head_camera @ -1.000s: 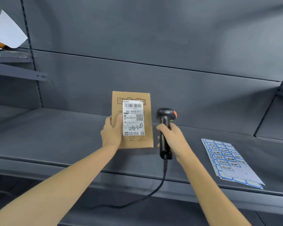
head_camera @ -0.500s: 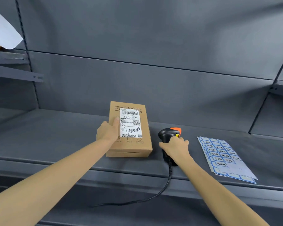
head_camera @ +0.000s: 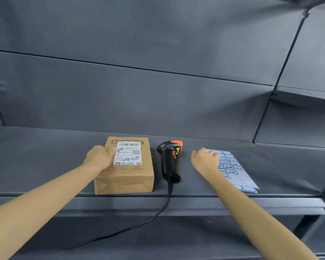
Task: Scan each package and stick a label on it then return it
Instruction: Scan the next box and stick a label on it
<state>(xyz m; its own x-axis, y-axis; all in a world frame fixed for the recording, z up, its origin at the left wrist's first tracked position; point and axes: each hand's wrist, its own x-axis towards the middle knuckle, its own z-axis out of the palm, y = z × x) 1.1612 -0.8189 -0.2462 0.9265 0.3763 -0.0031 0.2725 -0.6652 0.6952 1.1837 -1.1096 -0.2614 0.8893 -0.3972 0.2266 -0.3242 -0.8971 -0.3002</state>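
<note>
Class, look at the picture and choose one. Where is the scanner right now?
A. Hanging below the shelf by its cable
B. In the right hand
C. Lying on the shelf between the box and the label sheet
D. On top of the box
C: the scanner lies on the shelf between the box and the label sheet, with neither hand on it.

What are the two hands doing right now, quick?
Left hand: rests on the cardboard package, thumb on top; grip unclear.
Right hand: holds nothing, fingers reaching onto the label sheet.
</note>
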